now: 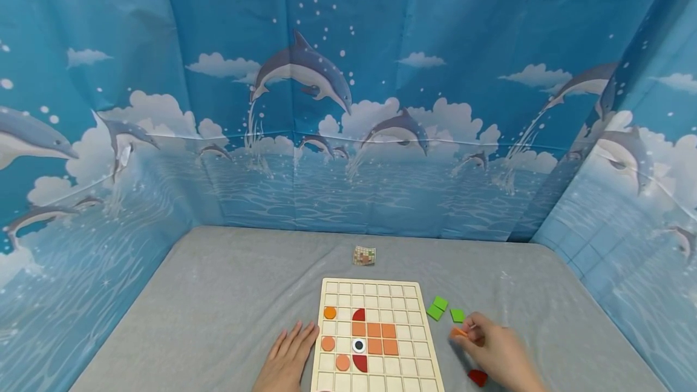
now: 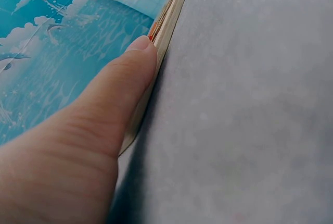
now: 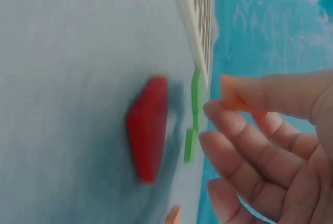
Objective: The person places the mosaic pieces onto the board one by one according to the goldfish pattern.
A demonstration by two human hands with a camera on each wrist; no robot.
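Observation:
My right hand pinches an orange square tile between thumb and fingers, above the cloth right of the board. On the cream grid board lie several orange squares, orange discs, two red quarter-round tiles and a white disc with a black centre. Flat on the cloth, my left hand rests along the board's left side, its thumb against the edge in the left wrist view. Below the right hand lies a dark red piece.
Three green square tiles lie between the board and the right hand. Another orange piece shows at the bottom of the right wrist view. Behind the board sits a small picture card. Dolphin-print curtains surround the grey-covered table.

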